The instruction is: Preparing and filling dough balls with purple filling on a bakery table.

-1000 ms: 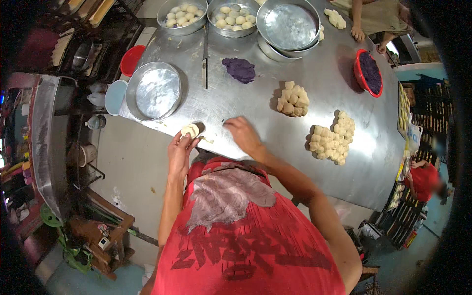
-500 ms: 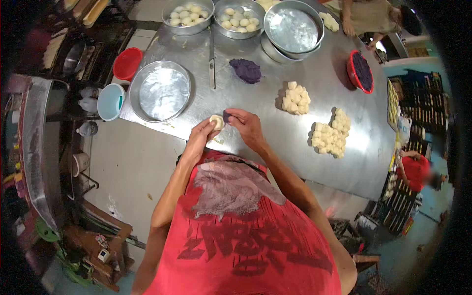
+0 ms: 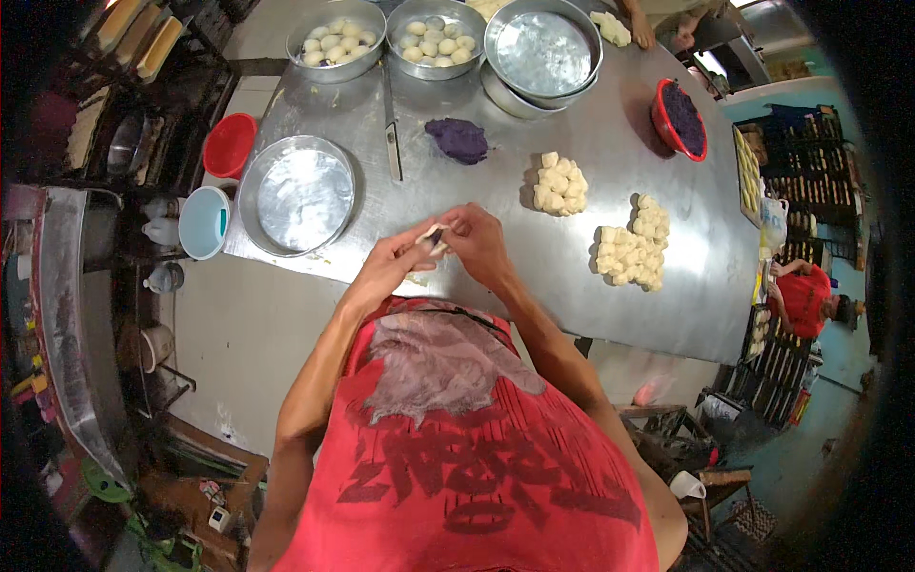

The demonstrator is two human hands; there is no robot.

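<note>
My left hand (image 3: 396,257) and my right hand (image 3: 472,238) meet over the near edge of the steel table, both closed on a small pale dough piece (image 3: 434,237) with a bit of purple filling showing. Beyond them lies a lump of purple paste (image 3: 457,140), with a long flat blade (image 3: 391,143) to its left. An empty round pan (image 3: 295,195) is on the left. Two clusters of pale dough pieces (image 3: 559,186) (image 3: 629,255) rest to the right.
At the back are pans of dough balls (image 3: 335,43) (image 3: 434,40), stacked pans (image 3: 538,48), a red bowl of purple filling (image 3: 681,119) and someone's hand (image 3: 640,29). Red (image 3: 229,143) and pale blue (image 3: 205,224) containers are left. A person in red (image 3: 801,296) is far right.
My right hand came inward with purple filling and now joins my left hand at the dough, which has folded around the filling. The co-worker in red shifted slightly.
</note>
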